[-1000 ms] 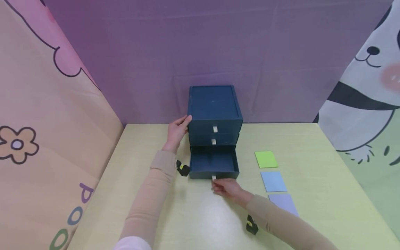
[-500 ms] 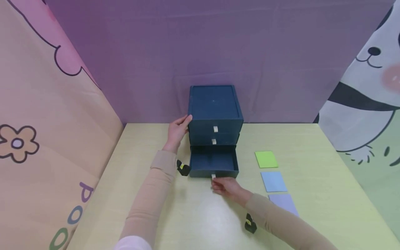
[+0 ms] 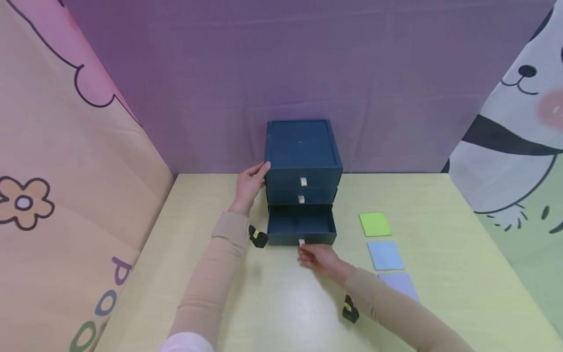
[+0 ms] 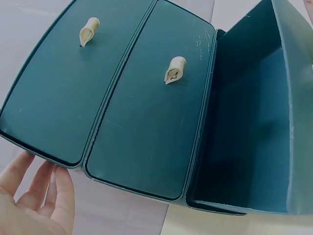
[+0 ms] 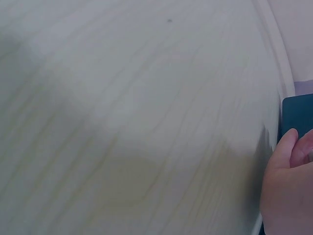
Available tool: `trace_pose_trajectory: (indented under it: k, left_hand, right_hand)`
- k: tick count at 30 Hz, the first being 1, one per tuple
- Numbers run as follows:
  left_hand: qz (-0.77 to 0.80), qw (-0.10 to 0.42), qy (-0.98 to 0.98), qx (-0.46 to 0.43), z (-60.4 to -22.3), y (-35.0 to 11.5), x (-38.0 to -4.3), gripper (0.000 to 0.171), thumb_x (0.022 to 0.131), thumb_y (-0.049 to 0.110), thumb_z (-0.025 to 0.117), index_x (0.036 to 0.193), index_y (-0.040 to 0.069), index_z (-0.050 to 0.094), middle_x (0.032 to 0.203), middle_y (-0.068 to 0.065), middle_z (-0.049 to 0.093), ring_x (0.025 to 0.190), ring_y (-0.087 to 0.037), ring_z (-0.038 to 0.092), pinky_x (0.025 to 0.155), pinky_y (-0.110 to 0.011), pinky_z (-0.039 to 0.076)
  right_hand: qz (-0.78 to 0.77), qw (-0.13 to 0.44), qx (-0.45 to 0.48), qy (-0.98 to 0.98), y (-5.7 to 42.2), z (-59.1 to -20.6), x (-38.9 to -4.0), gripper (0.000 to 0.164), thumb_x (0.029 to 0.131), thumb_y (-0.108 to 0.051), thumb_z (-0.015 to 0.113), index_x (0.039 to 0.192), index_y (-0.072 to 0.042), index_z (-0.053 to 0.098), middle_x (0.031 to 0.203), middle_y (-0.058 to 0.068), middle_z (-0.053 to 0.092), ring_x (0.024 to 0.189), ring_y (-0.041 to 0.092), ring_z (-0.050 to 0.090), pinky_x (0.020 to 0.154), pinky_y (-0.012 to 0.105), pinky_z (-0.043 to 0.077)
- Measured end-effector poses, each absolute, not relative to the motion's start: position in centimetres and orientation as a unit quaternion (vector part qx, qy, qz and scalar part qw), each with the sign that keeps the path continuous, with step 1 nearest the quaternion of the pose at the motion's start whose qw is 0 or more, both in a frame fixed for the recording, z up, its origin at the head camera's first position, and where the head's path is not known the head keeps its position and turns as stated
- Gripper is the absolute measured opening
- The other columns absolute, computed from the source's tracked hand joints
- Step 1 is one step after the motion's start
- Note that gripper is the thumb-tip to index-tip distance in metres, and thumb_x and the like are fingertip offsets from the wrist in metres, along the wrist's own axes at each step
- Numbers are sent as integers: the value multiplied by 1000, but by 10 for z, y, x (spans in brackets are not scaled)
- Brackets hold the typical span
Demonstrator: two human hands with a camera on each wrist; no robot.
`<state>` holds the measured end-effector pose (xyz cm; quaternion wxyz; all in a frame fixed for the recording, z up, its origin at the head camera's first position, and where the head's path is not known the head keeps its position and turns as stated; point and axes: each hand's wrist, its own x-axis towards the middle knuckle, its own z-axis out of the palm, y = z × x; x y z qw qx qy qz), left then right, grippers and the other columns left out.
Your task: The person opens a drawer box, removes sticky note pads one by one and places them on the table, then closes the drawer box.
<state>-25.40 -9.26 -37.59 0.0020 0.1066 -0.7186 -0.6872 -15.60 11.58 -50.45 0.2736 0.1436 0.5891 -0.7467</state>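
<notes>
A dark blue three-drawer cabinet [image 3: 303, 144] stands against the purple back wall. Its bottom drawer [image 3: 301, 226] is pulled partway out and looks bare inside; the upper two drawers are in. My left hand [image 3: 249, 186] steadies the cabinet's left side near the top front corner; in the left wrist view the fingers [image 4: 62, 196] lie fairly straight against it. At the bottom drawer's front, my right hand [image 3: 323, 259] pinches the small white pull tab [image 3: 301, 242] between thumb and fingers. The right wrist view shows that hand only at its right edge, beside the drawer front [image 5: 297, 115].
Green [image 3: 375, 224], light blue [image 3: 385, 255] and lilac [image 3: 399, 286] paper squares lie in a column on the pale wooden table [image 3: 457, 254], right of the cabinet. The right sleeve partly covers the lilac one. Black wrist-camera mounts [image 3: 257, 236] stick out from both wrists.
The bottom drawer has slid a little way inward, with my right hand moving along at its tab. The left hand and cabinet body stay in place.
</notes>
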Motion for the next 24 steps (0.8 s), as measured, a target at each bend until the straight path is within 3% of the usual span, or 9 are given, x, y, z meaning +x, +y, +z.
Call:
trace_pose_trajectory:
  k: [12, 24]
  left_hand:
    - [-690, 4, -717, 104, -377, -92, -256, 53, 85, 46, 62, 129, 18, 56, 139, 1, 50, 128, -17, 46, 102, -36, 47]
    - [-697, 5, -710, 103, -377, -93, -256, 52, 86, 43, 63, 130, 17, 56, 139, 0, 50, 128, -17, 46, 102, -37, 46]
  right_hand:
    - [-757, 250, 148, 586, 115, -504, -162, 33, 93, -5, 52, 118, 17, 50, 71, 1, 66, 66, 7, 63, 75, 27, 59]
    - [-746, 233, 162, 602, 111, -506, -172, 30, 92, -7, 53, 114, 14, 56, 72, 1, 66, 68, 8, 64, 79, 31, 58]
